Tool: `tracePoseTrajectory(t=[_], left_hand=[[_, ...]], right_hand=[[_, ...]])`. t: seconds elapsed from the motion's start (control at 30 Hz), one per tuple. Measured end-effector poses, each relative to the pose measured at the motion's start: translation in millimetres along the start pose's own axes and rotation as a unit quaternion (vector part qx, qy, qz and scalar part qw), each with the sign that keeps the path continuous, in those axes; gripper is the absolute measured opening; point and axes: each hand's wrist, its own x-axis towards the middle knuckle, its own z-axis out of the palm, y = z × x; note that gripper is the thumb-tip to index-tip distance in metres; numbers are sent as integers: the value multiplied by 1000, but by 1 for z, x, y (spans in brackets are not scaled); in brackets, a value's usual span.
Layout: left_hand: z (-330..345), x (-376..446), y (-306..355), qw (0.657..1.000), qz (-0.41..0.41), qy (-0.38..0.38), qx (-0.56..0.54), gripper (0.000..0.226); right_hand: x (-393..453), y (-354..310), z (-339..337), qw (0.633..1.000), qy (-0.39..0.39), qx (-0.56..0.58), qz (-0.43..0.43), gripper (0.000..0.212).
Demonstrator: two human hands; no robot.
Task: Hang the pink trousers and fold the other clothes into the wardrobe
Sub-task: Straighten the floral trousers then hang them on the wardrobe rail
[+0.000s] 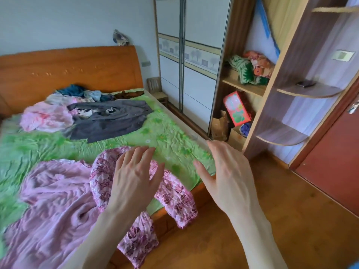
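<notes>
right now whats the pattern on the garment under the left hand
Pink with dark purple roses, on the floral garment beneath the left hand; the head view shows it.

Legible text: none. Red box (237, 108) on the lower wardrobe shelf: printed floral pattern in pink and green, no readable lettering; any wording is possibly lost to blur. Wall plate (342, 55) on the right panel: pale, unmarked as far as can be seen. Wardrobe door band (202, 57): tree motifs only, no characters.
</notes>
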Motion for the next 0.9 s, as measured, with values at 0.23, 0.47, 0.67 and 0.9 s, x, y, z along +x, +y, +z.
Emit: tracePoseTrajectory(t=[0.23, 0.47, 0.67, 0.9], left_hand=[[19, 31, -56, 997, -74, 30, 15, 48], [48, 78, -122, 986, -153, 51, 43, 43], [77, 117, -180, 976, -198, 64, 61, 45], [107, 159, -217, 973, -219, 41, 57, 51]], right_hand=[[70, -18, 72, 995, -51, 61, -53, 64], [154, -53, 149, 985, -93, 96, -110, 66], [226, -79, 213, 981, -100, 113, -123, 67], [279, -90, 268, 974, -133, 119, -137, 72]])
